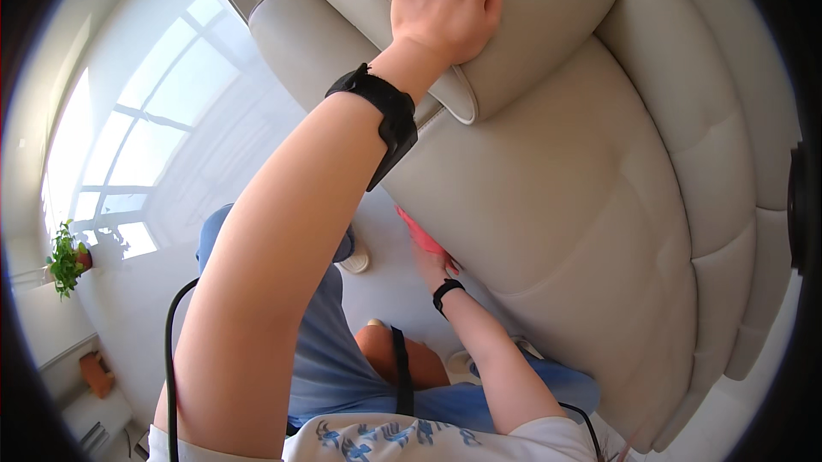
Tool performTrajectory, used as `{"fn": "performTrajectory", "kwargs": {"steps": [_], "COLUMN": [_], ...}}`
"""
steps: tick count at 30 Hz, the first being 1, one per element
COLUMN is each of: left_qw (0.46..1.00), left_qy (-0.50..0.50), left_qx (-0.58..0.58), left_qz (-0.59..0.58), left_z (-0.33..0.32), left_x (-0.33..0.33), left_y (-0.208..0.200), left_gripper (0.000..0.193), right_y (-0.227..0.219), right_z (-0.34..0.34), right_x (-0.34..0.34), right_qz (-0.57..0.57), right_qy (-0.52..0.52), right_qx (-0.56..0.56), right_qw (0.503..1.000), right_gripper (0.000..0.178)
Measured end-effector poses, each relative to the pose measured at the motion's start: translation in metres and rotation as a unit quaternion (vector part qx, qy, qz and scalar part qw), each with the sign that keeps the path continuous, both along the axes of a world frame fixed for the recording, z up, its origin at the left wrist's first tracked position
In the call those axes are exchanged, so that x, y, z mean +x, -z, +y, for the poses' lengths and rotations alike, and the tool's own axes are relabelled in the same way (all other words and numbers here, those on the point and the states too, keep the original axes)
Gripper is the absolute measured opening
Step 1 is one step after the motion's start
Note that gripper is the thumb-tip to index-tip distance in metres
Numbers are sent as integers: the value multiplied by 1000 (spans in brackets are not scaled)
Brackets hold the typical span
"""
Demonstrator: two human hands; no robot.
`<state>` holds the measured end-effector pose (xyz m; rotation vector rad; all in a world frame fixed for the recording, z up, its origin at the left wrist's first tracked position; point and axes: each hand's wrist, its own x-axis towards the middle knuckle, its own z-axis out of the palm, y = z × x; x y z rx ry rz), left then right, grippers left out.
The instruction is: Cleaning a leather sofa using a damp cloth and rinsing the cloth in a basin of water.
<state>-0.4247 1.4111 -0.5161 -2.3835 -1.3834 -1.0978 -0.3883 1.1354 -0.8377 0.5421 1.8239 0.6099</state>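
A beige leather sofa (531, 196) fills the right side, with a padded armrest (548, 8) at the top. My left hand (445, 12) is closed in a fist on the armrest, knuckles up. Nothing shows in it, though the underside of the fingers is hidden. A black band with a small device (390, 115) circles that wrist. Lower down, my right hand (431, 265) holds a pinkish-red cloth (421, 232) against the sofa's front, below the seat edge. Cloth and sofa partly hide its fingers. A black band (446, 292) is on the right wrist.
Sofa back cushions (719, 171) run along the far right. The glossy pale floor (184, 119) reflects a window. A potted plant (67, 261) and an orange-brown object (96, 375) stand at left. Near my legs is a rounded brown thing (377, 351) crossed by a black strap.
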Motion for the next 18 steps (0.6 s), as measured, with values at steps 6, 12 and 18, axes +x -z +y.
{"fn": "performTrajectory", "kwargs": {"steps": [6,12,18], "left_qw": [998,998,997], "left_qy": [19,28,24], "left_qx": [44,36,59], "left_qz": [-38,-46,-45], "left_z": [-5,-2,2], "left_x": [9,14,2], "left_y": [-6,1,3], "left_gripper": [28,26,27], "right_y": [76,90,55], "right_z": [67,5,-109], "right_x": [-77,-16,58], "right_qz": [244,237,173], "right_qy": [380,430,486], "right_qx": [-20,-73,-149], "right_qw": [892,868,844], "right_gripper": [44,38,34]}}
